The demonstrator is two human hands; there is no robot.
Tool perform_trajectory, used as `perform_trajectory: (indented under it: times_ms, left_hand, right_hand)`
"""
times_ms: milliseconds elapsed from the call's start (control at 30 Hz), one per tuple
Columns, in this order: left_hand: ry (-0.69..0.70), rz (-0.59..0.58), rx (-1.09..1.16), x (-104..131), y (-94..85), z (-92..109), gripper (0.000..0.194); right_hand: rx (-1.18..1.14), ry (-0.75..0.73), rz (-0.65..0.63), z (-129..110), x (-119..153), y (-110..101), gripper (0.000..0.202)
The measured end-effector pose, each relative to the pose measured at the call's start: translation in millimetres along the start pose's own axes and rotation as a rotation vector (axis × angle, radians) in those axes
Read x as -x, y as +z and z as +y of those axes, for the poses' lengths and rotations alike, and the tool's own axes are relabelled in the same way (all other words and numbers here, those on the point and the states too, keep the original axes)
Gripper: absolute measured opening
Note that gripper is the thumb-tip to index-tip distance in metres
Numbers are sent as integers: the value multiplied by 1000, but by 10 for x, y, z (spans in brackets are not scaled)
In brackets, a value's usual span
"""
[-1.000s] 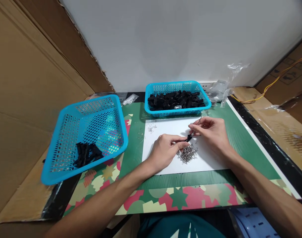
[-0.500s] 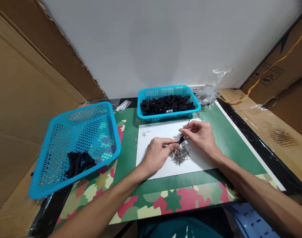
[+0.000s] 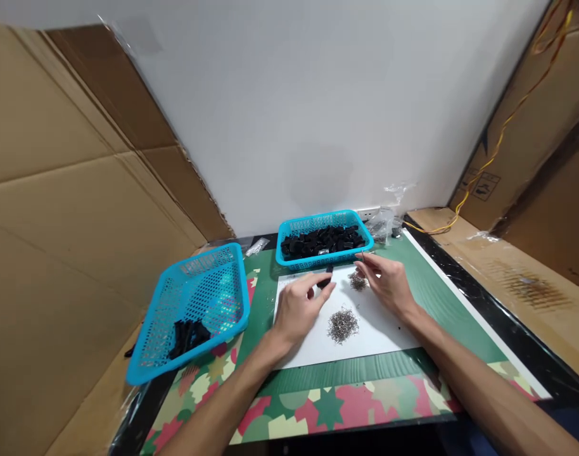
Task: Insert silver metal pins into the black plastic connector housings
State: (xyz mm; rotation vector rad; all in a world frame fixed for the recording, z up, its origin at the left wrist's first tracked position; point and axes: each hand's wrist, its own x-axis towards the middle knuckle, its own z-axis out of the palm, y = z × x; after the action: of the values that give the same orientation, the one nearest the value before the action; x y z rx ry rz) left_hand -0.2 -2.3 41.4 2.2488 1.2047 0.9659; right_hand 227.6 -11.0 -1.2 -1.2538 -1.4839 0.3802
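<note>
My left hand (image 3: 301,303) holds a small black part (image 3: 326,278) between thumb and fingers, above the white sheet (image 3: 313,351). My right hand (image 3: 387,282) is closed in a pinch on a thin metal tool (image 3: 363,256), just in front of the back basket. A pile of small metal pieces (image 3: 343,325) lies on the sheet between my forearms. A smaller pile (image 3: 358,281) sits farther back, beside my right fingertips. The two hands are apart.
A blue basket (image 3: 280,253) at the back holds many black parts. Another blue basket (image 3: 244,285) at the left has several black parts at its near end. Clear plastic bags (image 3: 382,225) lie behind, right of the back basket. Cardboard (image 3: 56,221) stands at the left.
My hands have moved apart, and the black part is now away from the tool. The smaller metal pile has come into sight. The camera view has tilted up and shifted left.
</note>
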Motion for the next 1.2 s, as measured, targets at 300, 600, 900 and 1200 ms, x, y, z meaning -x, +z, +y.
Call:
perform_trajectory:
  times_ms: [300,600,900,1200]
  left_hand:
    - [-122,17,-336,-1210,-478,18,36]
    - [-243,-263,-574,-1725,-582,-461,31]
    - [-155,-403,-610,-1637,-631,-679,34]
    - [-264,-389,-639,-947,-1756,-772,33]
  right_hand:
    - [254,-229,-105,112,2,0,34]
    - [243,-243,-18,125,-52,-19,40]
    - [260,-249,-119,181,-6,-21,37]
    - [301,-284,-85,281,56,-109,38]
